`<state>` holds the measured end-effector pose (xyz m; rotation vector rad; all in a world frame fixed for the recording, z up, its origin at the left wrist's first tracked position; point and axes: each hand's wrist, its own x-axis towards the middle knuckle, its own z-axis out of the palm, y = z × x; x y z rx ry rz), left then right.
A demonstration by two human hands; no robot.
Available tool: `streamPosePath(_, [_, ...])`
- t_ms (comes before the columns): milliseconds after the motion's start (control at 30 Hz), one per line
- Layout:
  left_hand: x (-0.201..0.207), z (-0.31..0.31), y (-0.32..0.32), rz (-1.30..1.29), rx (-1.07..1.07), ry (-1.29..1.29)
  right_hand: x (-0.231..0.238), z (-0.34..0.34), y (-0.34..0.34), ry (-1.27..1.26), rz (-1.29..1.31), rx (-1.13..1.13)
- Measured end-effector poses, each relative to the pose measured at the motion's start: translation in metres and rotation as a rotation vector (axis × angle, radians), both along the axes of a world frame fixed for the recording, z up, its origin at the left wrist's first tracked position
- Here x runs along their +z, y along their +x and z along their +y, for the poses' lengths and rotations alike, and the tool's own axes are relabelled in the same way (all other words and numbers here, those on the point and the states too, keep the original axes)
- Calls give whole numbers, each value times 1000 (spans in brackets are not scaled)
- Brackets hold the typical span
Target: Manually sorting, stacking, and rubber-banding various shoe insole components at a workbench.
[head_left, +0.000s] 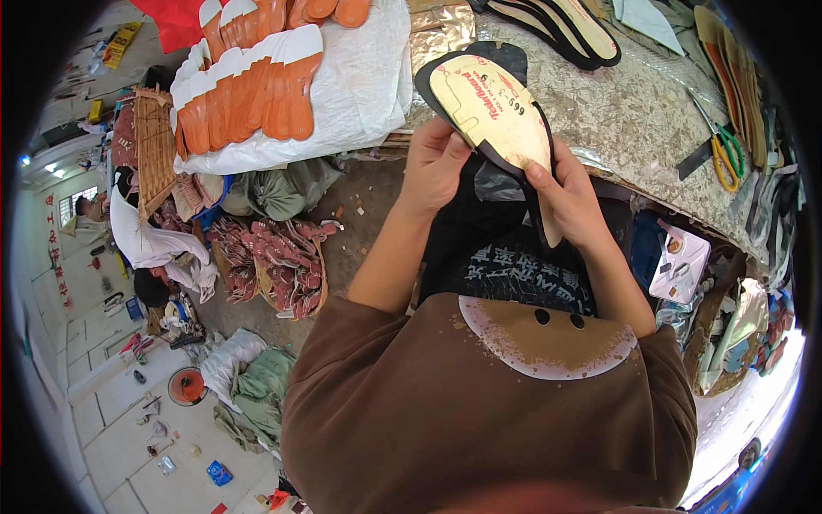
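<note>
A cream shoe insole (484, 103) with black edging is held up in front of me, at the edge of the worktable. My left hand (438, 163) is closed on its left side, with the thumb against the black edge. Lower down on the right, my right hand (567, 195) pinches the narrow end, its thumb pressed on the cream face. Loose black material spreads out from the insole's upper and left edges. Fingers behind the insole are partly hidden.
On the worktable (638, 137) lie scissors (726, 158) with yellow and green handles, and black-edged insoles (565, 30). Rows of orange and white insoles (257, 86) cover a white sheet at left. A basket (295, 265) of reddish pieces stands below. Another person (158, 227) is farther left.
</note>
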<state>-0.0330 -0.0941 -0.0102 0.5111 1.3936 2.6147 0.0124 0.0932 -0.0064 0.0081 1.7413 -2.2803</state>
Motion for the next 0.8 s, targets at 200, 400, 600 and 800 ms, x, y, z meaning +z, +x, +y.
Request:
streamPosePath(200, [0,1,1,-63,-78,159,4,-4,6,-62,65,22])
streamPosePath(400, [26,-16,8,0,-122,-121,13,-2,4,-11,135,15])
streamPosePath(600, [48,-5,17,-75,80,-394,6,-5,2,188,226,-124])
streamPosePath(800, [45,11,14,-108,99,-387,-8,-5,3,334,260,-196])
